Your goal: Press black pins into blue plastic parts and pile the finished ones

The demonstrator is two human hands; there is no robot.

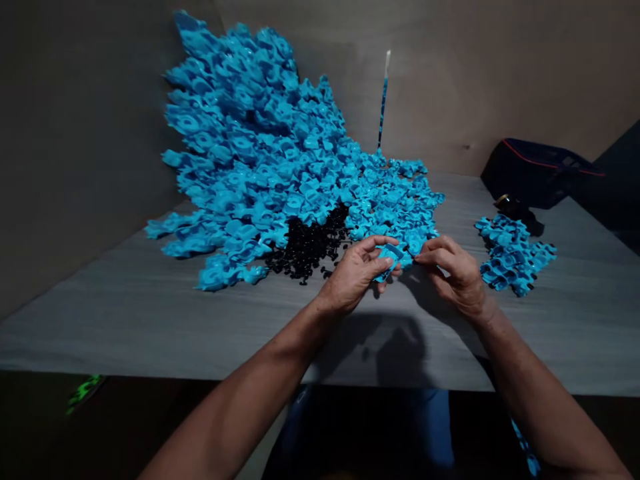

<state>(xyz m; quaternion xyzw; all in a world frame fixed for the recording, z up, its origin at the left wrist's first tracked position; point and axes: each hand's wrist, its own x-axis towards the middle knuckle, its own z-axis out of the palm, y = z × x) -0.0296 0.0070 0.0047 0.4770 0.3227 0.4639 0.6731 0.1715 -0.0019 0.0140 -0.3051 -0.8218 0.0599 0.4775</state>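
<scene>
My left hand (357, 272) is closed round a blue plastic part (390, 259), its thumb lying across it. Just to the right, my right hand (453, 272) has its fingertips pinched together near the part's right side; whatever lies between them is too small to name. Beyond both hands spreads a large heap of blue plastic parts (250, 160), rising high at the left. Small black pieces (310, 247) lie in a dark pile at the heap's front edge, left of my hands.
A smaller cluster of blue parts with black bits (515, 257) lies on the table (125, 320) at the right. Behind it are a dark bag with red trim (535, 170) and a dark object (520, 212). A thin upright stick (383, 107) stands behind the heap.
</scene>
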